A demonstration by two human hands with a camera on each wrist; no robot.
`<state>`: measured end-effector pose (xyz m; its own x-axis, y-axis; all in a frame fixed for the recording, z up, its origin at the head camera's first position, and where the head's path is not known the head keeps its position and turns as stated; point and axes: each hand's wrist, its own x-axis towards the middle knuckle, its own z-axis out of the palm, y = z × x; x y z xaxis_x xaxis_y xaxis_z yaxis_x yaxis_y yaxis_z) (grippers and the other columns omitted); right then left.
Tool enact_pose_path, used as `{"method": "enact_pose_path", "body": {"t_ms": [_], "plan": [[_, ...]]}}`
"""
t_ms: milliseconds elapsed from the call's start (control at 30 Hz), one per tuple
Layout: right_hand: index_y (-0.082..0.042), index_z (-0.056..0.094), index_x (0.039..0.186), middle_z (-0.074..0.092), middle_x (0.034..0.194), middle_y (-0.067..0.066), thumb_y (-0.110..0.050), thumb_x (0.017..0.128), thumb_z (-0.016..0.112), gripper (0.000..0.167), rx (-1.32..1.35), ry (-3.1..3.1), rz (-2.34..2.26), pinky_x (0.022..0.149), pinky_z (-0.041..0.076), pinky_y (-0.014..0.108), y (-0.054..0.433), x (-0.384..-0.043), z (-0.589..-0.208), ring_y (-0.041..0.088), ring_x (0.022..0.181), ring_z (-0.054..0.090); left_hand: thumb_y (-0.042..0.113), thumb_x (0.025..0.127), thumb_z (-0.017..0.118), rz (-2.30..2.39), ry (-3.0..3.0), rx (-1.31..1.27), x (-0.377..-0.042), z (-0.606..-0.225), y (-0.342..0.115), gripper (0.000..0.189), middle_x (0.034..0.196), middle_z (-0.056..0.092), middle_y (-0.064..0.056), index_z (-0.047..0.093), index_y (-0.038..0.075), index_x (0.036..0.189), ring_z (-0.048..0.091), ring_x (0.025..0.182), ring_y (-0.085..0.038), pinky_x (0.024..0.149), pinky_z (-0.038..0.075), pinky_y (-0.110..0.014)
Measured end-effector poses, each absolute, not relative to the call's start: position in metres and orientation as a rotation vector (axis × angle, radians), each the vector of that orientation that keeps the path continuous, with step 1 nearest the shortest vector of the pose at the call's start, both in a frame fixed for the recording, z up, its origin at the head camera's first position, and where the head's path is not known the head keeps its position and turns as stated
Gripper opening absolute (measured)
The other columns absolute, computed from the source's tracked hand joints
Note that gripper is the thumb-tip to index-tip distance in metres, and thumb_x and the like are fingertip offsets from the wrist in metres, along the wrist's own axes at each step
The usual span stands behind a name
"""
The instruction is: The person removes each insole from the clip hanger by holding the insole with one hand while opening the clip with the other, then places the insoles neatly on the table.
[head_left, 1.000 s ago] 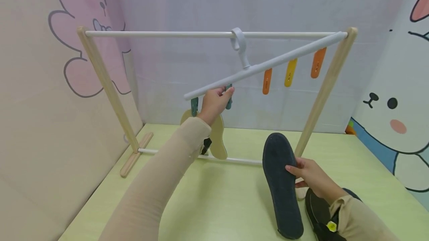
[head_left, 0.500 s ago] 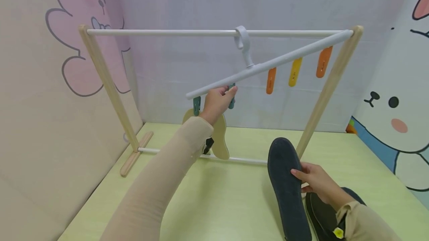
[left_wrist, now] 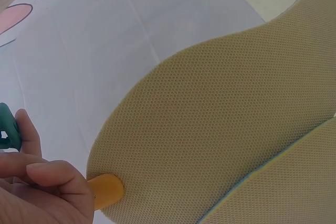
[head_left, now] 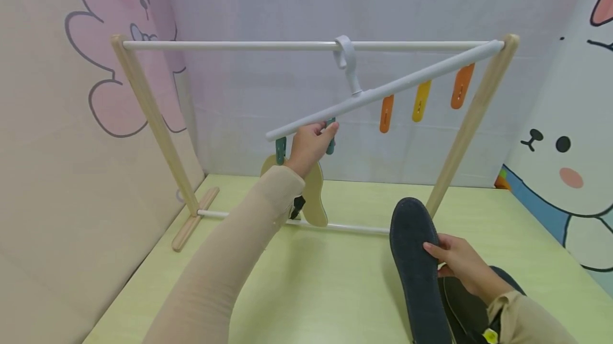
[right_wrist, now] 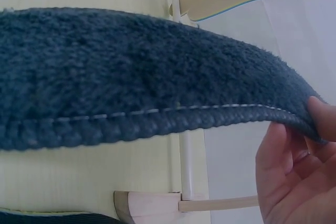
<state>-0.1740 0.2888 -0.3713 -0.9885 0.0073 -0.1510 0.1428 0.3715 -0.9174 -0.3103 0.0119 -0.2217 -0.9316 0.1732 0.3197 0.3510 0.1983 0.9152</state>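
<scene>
My left hand (head_left: 306, 147) is up at the low left end of a white clip hanger (head_left: 397, 84). Its fingers pinch a yellow-orange clip (left_wrist: 108, 191) that bites the end of a tan mesh insole (left_wrist: 210, 103); a second tan insole (left_wrist: 294, 177) overlaps it. Green clips (head_left: 280, 151) sit either side of that hand. At the lower right, my right hand (head_left: 464, 264) pinches the edge of a dark blue insole (head_left: 415, 269), thumb on its face. Fuzzy pile and white edge stitching show on this insole (right_wrist: 131, 72) in the right wrist view.
The hanger hooks over the top rail (head_left: 230, 45) of a wood-and-white rack and tilts down leftward. Orange and yellow clips (head_left: 421, 102) dangle from its raised right half. A dark shoe (head_left: 471, 301) stands on the pale table (head_left: 287, 291), partly behind the right forearm.
The right hand has shifted slightly right and down, carrying the dark blue insole with it. The left hand stays at the clip, and the hanger keeps its tilt.
</scene>
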Motion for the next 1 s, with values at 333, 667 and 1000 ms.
{"method": "enact_pose_path", "body": {"t_ms": [333,667,1000], "plan": [[0.014,0.05,0.118,0.063,0.085,0.001,-0.014,0.102,0.047,0.033,0.183,2.485,-1.695,0.063,0.052,0.034,0.294,-0.171,-0.373,0.017,0.072,0.062,0.032,0.097,0.058,-1.805,-2.326,-0.491,-0.309,-0.222,0.007,0.031,0.059,0.048,0.003,0.061,0.007,0.079,0.036,0.056,-0.01,0.057,0.029,-0.024],[0.011,0.054,0.113,0.061,0.083,0.0,-0.013,0.102,0.046,0.027,0.212,2.471,-1.695,0.061,0.05,0.034,0.295,-0.168,-0.372,0.016,0.072,0.06,0.032,0.097,0.058,-1.739,-2.378,-0.458,-0.308,-0.221,0.005,0.034,0.058,0.039,0.004,0.054,0.009,0.073,0.03,0.054,-0.01,0.051,0.025,-0.023],[0.012,0.051,0.118,0.061,0.084,-0.001,-0.015,0.102,0.047,0.032,0.279,2.435,-1.726,0.063,0.051,0.034,0.3,-0.163,-0.376,0.015,0.072,0.06,0.034,0.098,0.057,-1.759,-2.382,-0.46,-0.307,-0.22,0.003,0.034,0.058,0.038,0.003,0.055,0.009,0.074,0.027,0.052,-0.01,0.051,0.024,-0.023]]}}
